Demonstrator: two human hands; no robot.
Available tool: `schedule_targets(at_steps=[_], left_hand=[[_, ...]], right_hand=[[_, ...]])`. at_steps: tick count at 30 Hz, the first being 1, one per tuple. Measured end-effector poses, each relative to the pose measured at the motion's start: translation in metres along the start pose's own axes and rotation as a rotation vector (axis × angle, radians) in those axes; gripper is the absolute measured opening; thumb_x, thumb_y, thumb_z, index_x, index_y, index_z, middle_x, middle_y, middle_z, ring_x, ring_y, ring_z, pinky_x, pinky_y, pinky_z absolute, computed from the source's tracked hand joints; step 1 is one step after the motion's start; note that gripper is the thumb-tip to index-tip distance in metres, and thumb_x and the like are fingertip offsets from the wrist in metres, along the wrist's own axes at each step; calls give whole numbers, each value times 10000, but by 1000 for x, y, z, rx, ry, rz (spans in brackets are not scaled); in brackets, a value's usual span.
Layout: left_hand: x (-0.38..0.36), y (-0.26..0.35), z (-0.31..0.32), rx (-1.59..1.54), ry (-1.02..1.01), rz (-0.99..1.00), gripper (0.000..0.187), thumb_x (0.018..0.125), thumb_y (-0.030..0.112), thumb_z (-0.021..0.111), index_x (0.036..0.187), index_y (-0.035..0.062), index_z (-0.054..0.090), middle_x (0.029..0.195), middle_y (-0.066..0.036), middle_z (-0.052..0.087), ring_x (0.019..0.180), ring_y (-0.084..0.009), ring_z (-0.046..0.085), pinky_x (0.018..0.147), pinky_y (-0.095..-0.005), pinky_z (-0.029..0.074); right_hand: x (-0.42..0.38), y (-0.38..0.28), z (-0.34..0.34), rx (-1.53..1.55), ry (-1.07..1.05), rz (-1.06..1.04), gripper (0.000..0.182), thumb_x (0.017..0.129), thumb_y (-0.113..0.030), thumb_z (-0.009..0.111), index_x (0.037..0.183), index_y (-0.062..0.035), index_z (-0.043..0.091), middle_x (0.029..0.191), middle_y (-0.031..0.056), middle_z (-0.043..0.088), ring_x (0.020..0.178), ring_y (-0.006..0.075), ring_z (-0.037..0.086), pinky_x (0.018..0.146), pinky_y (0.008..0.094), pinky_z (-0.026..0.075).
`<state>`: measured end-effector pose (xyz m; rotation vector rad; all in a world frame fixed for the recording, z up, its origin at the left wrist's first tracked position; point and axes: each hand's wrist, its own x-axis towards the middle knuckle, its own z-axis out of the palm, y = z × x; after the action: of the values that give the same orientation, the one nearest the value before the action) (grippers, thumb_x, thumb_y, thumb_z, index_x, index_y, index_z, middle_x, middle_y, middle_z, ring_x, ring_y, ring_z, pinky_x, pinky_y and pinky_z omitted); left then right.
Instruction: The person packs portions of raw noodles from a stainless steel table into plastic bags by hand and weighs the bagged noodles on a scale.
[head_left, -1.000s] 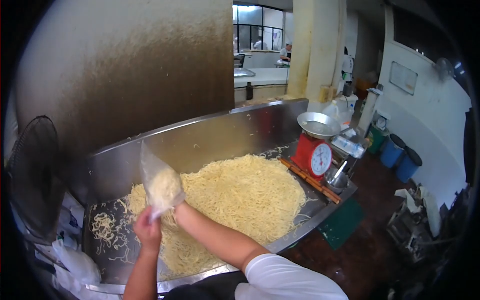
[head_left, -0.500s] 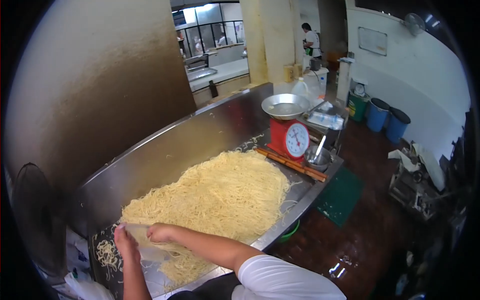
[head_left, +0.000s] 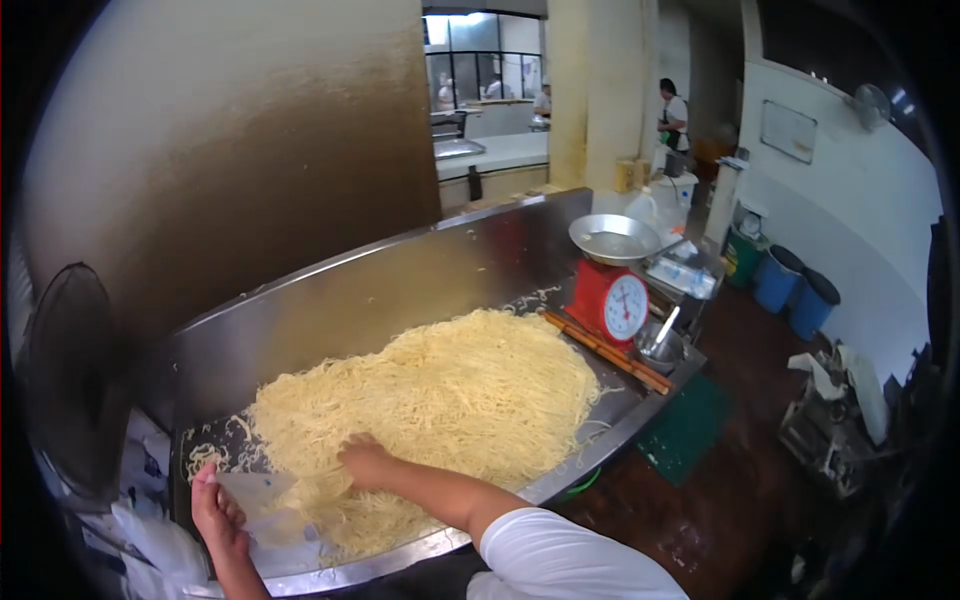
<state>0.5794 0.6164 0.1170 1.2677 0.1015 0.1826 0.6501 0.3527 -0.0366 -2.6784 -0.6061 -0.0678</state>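
My left hand [head_left: 218,508] is closed on the edge of a clear plastic bag [head_left: 262,530] at the lower left. The bag hangs to the right of that hand, over the steel tray's front corner. My right hand [head_left: 366,461] reaches onto the large heap of pale yellow noodles [head_left: 450,385], touching its near left part. Its fingers look apart, with their tips partly hidden among the strands. Some noodles lie beneath the right wrist, close to the bag.
A red dial scale [head_left: 612,305] with a metal pan [head_left: 614,240] stands at the tray's right end. Wooden sticks [head_left: 606,350] lie beside it, near a metal pot [head_left: 662,346]. The tray's steel back wall [head_left: 400,270] rises behind the noodles. At left is a fan [head_left: 75,370].
My right hand has left the bag's edge and moved right onto the noodles. My left hand, still on the bag, has shifted left and down. The camera view has turned left.
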Motion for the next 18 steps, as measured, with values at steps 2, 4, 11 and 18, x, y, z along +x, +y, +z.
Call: schedule_targets(at_steps=[2, 4, 11, 18], left_hand=[[0, 1, -14, -15, 19, 9, 222, 902, 149, 431, 1091, 128, 545, 518, 89, 308, 355, -17, 226, 305, -194, 171], [2, -4, -31, -31, 64, 30, 229, 884, 140, 434, 1080, 125, 551, 518, 87, 306, 351, -20, 225, 303, -194, 169], [-8, -72, -40, 257, -52, 36, 364, 754, 91, 603, 1112, 44, 555, 696, 34, 533, 499, -44, 481, 400, -190, 377], [12, -163, -7, 431, -207, 53, 504, 705, 90, 723, 1167, -10, 548, 1067, -86, 623, 903, -161, 596, 761, -295, 486]], right_hand=[[5, 3, 3, 109, 37, 57, 370, 762, -328, 624, 1022, -65, 624, 1110, 180, 592, 1103, 364, 514, 957, 473, 366], [12, -2, -3, 256, 41, 153, 275, 784, -304, 591, 909, -66, 651, 901, 149, 662, 929, 339, 613, 839, 448, 450], [40, -45, -10, 839, 266, 106, 166, 774, -198, 621, 799, -35, 608, 733, 174, 624, 681, 306, 612, 617, 394, 455], [41, -115, -27, 704, 87, -116, 246, 750, -272, 656, 778, -31, 608, 769, 185, 643, 722, 345, 623, 642, 406, 472]])
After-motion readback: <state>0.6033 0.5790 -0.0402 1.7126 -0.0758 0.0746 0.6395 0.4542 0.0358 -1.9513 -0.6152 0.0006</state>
